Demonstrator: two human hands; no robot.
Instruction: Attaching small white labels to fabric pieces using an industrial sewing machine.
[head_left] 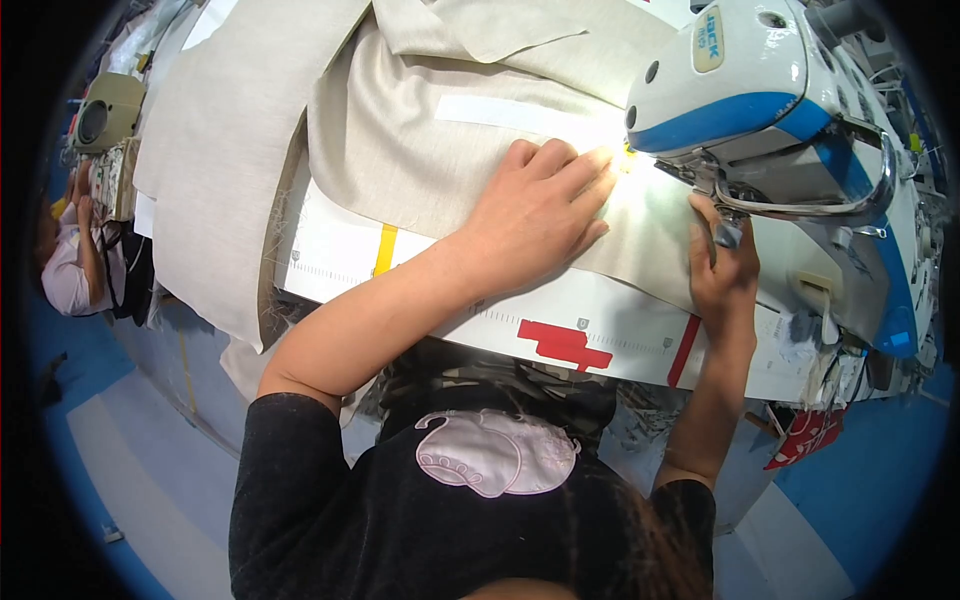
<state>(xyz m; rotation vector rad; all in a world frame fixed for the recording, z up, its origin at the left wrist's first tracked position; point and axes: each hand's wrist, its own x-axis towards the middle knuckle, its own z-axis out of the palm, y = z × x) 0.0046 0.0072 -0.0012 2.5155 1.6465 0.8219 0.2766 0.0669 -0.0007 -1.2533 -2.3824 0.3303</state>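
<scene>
A beige cloth (pixel 400 150) lies over the white sewing table (pixel 460 310), its right part under the bright lamp of a white and blue sewing machine (pixel 730 90). My left hand (pixel 545 210) rests palm down on this cloth, left of the needle area, fingers a little bent and holding nothing. Close by the presser foot, my right hand (pixel 728 265) touches the cloth's right end with its index finger stretched forward and thumb apart. Metal parts of the machine hide some of its fingers. A white strip (pixel 500 112) lies on the cloth beyond my left hand.
More beige cloth (pixel 230 130) hangs over the table's left side. Red tape (pixel 565 343), yellow tape (pixel 386 248) and ruler marks line the front edge. A curved metal guard (pixel 885 180) juts from the machine. Another person (pixel 85 255) sits at the far left.
</scene>
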